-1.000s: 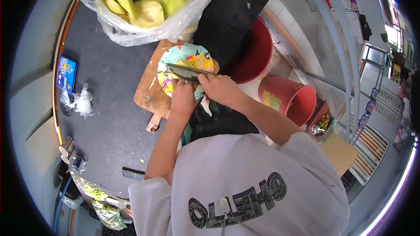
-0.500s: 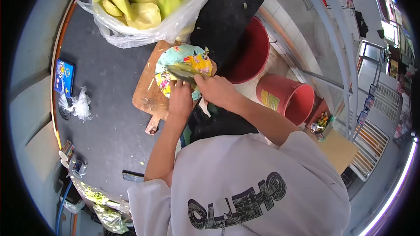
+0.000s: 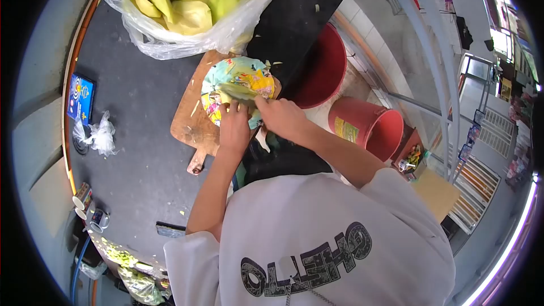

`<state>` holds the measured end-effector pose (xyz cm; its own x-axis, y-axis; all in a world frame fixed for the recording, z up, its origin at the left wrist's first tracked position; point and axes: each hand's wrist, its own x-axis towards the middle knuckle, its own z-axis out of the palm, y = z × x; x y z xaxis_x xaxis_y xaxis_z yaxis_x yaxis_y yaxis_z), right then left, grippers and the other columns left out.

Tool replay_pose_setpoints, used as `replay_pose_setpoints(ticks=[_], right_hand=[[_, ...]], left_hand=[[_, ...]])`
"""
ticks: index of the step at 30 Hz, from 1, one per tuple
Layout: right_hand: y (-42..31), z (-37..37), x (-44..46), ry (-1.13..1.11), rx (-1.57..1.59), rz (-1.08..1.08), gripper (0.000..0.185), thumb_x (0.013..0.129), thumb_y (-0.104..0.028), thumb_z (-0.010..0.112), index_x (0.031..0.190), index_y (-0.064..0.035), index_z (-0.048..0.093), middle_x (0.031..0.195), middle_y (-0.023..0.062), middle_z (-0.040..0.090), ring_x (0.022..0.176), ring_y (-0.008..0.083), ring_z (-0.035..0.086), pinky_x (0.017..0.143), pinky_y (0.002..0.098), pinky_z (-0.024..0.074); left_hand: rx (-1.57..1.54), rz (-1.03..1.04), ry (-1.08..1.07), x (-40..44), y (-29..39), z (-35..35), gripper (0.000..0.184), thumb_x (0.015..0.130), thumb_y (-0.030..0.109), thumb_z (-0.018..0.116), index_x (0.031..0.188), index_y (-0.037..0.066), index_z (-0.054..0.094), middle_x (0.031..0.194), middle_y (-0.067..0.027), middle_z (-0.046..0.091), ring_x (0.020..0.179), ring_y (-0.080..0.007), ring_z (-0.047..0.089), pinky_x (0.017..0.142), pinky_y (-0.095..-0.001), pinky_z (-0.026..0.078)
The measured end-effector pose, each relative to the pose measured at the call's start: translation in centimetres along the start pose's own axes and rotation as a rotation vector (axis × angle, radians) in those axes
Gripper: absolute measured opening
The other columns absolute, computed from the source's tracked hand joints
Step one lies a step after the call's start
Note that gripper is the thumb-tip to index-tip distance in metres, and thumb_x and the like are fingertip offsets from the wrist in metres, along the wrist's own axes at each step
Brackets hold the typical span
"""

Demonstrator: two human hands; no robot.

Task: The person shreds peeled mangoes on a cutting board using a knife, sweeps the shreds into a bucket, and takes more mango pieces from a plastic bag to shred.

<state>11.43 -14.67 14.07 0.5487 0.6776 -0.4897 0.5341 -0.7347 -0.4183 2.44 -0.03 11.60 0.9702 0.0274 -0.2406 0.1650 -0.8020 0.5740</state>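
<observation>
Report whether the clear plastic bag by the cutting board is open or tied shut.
Open. The plastic bag has its mouth spread wide, exposing the yellow-green pieces inside.

person in pale shirt (image 3: pixel 317 215) at dark surface (image 3: pixel 147 119). right hand (image 3: pixel 281 118) closed on one end of a blurred greenish item (image 3: pixel 239 93); left hand (image 3: pixel 234 127) at its near edge, grip unclear. below: round patterned piece (image 3: pixel 226 69) on wooden board (image 3: pixel 187 116). beyond: plastic bag (image 3: pixel 218 42) of yellow-green pieces (image 3: pixel 190 17). two red buckets (image 3: pixel 357 120), person's right.
</observation>
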Motion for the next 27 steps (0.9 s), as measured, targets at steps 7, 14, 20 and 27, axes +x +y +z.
replay_pose_setpoints(ticks=[7,14,20,27], right_hand=[[-1.1,-0.9,-0.2,-0.047,-0.017,-0.020,0.029,0.090,-0.019,0.056,0.112,-0.0011,0.051,0.073,0.0206,0.068,0.069,0.0420,0.069,0.060,0.0540,0.0570],[-1.1,-0.9,0.1,-0.057,-0.013,-0.016,0.029,0.091,-0.018,0.055,0.114,-0.0016,0.050,0.069,0.0214,0.066,0.068,0.0421,0.069,0.061,0.0538,0.0568],[-1.5,-0.8,-0.1,-0.021,-0.033,-0.009,0.024,0.089,-0.017,0.058,0.107,-0.0038,0.050,0.072,0.0218,0.067,0.069,0.0423,0.070,0.060,0.0544,0.0567],[-0.5,-0.2,-0.1,-0.063,-0.041,-0.003,0.025,0.089,-0.018,0.059,0.109,-0.0045,0.050,0.072,0.0206,0.067,0.069,0.0412,0.069,0.060,0.0536,0.0569]], left_hand=[[0.044,0.047,-0.017,-0.6,0.0,-0.6,0.040,0.071,0.016,0.080,0.105,0.003,0.062,0.100,-0.0118,0.062,0.106,-0.0309,0.056,0.098,-0.0464,0.040],[0.001,0.067,-0.018,-0.7,-1.2,0.6,0.032,0.077,0.005,0.074,0.108,0.001,0.064,0.111,-0.0194,0.063,0.104,-0.0407,0.057,0.095,-0.0504,0.044],[-0.035,0.096,-0.034,-0.6,-1.5,0.7,0.030,0.079,0.007,0.073,0.106,0.002,0.064,0.109,-0.0198,0.063,0.106,-0.0424,0.055,0.095,-0.0497,0.045],[-0.022,0.042,0.102,-0.5,-0.5,0.1,0.023,0.080,0.007,0.072,0.101,0.002,0.064,0.105,-0.0177,0.063,0.100,-0.0406,0.057,0.093,-0.0490,0.046]])
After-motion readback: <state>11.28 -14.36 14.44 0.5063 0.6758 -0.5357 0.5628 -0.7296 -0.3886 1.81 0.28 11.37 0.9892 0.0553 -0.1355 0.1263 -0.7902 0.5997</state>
